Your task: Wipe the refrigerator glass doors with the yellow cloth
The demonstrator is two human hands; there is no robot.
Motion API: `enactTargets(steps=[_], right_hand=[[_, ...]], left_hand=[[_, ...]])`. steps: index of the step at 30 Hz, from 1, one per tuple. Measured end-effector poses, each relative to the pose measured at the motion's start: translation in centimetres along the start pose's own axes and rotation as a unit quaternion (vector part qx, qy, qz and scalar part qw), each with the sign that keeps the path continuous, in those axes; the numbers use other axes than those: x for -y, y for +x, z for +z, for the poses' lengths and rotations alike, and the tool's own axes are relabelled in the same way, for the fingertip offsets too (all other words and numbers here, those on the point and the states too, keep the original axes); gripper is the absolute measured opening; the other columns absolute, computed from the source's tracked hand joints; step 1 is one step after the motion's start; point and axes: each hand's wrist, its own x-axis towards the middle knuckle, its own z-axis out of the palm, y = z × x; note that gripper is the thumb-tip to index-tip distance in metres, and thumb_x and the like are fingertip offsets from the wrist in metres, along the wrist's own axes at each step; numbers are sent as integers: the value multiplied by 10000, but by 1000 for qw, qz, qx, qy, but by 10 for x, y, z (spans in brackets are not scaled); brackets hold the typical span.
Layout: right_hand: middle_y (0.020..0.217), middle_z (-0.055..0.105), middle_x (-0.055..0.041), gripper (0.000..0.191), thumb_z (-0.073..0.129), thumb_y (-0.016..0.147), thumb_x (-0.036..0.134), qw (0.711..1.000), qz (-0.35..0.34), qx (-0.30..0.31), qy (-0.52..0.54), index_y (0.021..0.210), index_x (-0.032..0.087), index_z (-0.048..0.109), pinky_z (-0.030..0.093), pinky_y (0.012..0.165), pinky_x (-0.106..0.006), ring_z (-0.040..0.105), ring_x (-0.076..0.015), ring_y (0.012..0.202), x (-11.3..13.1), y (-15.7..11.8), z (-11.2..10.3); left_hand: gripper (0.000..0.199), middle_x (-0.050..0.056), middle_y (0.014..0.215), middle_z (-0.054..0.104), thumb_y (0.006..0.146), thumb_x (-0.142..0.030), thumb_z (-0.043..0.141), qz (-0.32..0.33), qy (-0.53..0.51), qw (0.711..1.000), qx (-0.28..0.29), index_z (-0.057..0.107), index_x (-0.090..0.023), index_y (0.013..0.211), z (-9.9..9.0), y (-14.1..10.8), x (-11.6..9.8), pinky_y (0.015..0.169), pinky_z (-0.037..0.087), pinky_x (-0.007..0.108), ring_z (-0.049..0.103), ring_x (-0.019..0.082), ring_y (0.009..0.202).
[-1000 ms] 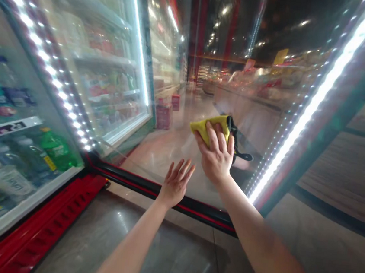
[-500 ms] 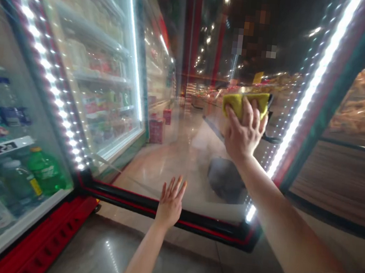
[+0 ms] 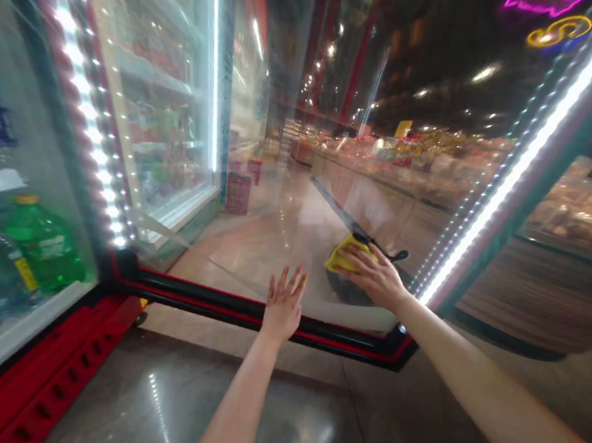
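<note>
A glass door (image 3: 251, 245) with a black and red lower frame stands open in front of me, with bright light strips along both sides. My right hand (image 3: 375, 275) presses a yellow cloth (image 3: 342, 254) on the glass, low and toward the right side. My left hand (image 3: 283, 308) is at the bottom frame, fingers spread upward over the lower glass, with nothing in it.
At the left is a cooler with a green bottle (image 3: 47, 245) and other bottles above its red base (image 3: 41, 378). Pink boxes (image 3: 238, 193) stand on the floor beyond the glass. A long display counter (image 3: 534, 275) runs along the right.
My right hand has moved down and a little left over the glass with the yellow cloth. The view has shifted slightly, and my left hand stays at the bottom frame.
</note>
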Motion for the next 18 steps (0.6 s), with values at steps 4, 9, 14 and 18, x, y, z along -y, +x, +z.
enactTargets(steps=[4, 9, 14, 18], right_hand=[[1592, 494, -28, 517, 549, 1001, 186, 977, 180, -101, -50, 1471, 402, 544, 230, 1256, -601, 416, -288, 1482, -26, 70, -14], [1631, 436, -40, 574, 536, 989, 186, 976, 195, -93, -25, 1526, 383, 484, 198, 1254, -636, 329, -328, 1529, 10, 98, 23], [1575, 518, -32, 567, 536, 982, 148, 999, 21, -33, 31, 1513, 344, 503, 248, 1264, -519, 429, -253, 1483, 69, 30, 72], [1523, 578, -18, 464, 567, 994, 168, 1000, -5, -23, 18, 1435, 313, 584, 319, 1234, -442, 514, -210, 1416, 79, -30, 80]], left_hand=[[811, 91, 1705, 257, 849, -87, 526, -1, -5, 1000, -20, 297, -195, 1619, -1, 4, 1, 1291, 209, 561, 176, 297, 1591], [780, 150, 1703, 243, 852, -85, 550, -18, -14, 997, -70, 331, -166, 1597, -11, 5, 11, 1278, 230, 583, 171, 320, 1589], [725, 193, 1687, 273, 855, -68, 547, -38, -3, 993, -109, 392, -136, 1559, -24, 8, 20, 1273, 235, 582, 191, 332, 1584], [698, 202, 1674, 304, 870, -75, 532, -13, 0, 994, -109, 403, -131, 1554, -25, 12, 12, 1270, 243, 580, 203, 332, 1582]])
